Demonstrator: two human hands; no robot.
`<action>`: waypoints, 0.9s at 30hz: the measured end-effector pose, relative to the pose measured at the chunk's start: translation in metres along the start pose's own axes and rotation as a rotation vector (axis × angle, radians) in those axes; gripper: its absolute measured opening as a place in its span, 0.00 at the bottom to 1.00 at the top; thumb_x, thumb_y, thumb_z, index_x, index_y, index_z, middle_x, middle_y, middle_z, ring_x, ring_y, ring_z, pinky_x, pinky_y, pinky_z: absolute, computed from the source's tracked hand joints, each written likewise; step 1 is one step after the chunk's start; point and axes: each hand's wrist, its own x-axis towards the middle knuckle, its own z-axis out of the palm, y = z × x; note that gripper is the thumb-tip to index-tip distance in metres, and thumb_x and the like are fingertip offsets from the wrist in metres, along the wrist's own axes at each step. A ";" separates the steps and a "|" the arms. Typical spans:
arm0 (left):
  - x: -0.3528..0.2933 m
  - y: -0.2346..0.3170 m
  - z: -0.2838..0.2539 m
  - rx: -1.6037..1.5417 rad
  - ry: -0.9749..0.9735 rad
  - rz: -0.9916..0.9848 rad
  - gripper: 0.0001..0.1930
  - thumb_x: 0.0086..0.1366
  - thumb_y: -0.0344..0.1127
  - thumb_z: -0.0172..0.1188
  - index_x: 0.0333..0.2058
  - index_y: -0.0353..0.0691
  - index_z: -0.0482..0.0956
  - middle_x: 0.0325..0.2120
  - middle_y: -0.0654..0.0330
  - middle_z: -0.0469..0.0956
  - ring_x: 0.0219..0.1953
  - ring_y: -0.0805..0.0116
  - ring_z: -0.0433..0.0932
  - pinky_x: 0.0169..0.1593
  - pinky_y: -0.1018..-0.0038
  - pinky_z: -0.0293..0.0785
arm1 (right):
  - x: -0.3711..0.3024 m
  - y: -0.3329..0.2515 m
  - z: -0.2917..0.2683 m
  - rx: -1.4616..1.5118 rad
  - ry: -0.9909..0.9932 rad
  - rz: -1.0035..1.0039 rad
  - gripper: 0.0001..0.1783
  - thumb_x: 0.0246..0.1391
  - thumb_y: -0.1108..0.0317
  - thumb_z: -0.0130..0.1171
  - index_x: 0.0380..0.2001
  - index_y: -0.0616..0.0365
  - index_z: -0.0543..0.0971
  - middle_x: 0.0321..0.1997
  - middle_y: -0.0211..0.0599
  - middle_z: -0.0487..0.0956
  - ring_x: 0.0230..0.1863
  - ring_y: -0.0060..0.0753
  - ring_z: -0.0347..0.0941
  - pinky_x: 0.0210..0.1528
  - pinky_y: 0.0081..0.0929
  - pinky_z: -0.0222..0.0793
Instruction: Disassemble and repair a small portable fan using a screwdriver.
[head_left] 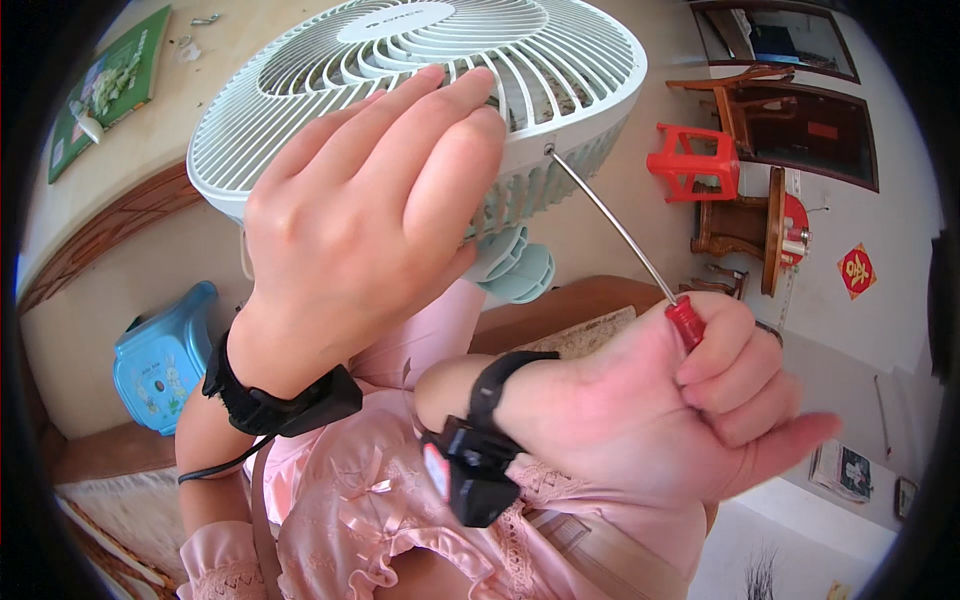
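Observation:
A pale mint-green electric fan [616, 110] with a round slatted grille is tilted in front of me. My left hand [370, 185] clasps its near rim, fingers lying over the grille and the thumb tucked underneath, mostly hidden. In my right hand [725, 390] is a screwdriver [620, 232] with a red handle and a long thin metal shaft, the fingers curled round the handle. The tip of its shaft meets a small screw hole in the fan's rim, right of my left hand. Below the grille, a rounded pale green part [515, 265] of the fan shows.
A wooden table [130, 200] at the left bears a green booklet [110, 90] and small metal bits [205, 20]. A blue stool [165, 360] stands below it. Further off to the right are a red plastic stool [695, 162] and wooden furniture [735, 225].

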 end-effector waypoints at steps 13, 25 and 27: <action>0.003 -0.006 -0.004 0.021 -0.017 0.009 0.32 0.24 0.27 0.66 0.37 0.40 0.71 0.43 0.60 0.77 0.43 0.61 0.77 0.41 0.73 0.72 | 0.012 0.012 -0.004 0.045 -0.276 -0.052 0.11 0.61 0.61 0.42 0.25 0.51 0.61 0.13 0.22 0.60 0.15 0.19 0.53 0.23 0.17 0.51; 0.001 0.006 -0.010 0.002 -0.072 -0.058 0.29 0.29 0.30 0.65 0.38 0.43 0.71 0.44 0.66 0.76 0.40 0.63 0.76 0.42 0.73 0.72 | 0.004 0.003 -0.004 -0.110 0.043 -0.009 0.14 0.63 0.61 0.39 0.48 0.56 0.61 0.19 0.27 0.66 0.24 0.28 0.63 0.34 0.24 0.63; 0.001 0.009 -0.010 -0.004 -0.067 -0.056 0.28 0.30 0.30 0.65 0.38 0.43 0.71 0.44 0.66 0.75 0.41 0.63 0.76 0.42 0.73 0.72 | 0.004 0.003 0.009 0.098 0.249 0.046 0.15 0.64 0.57 0.36 0.32 0.55 0.67 0.13 0.24 0.57 0.17 0.25 0.53 0.26 0.24 0.56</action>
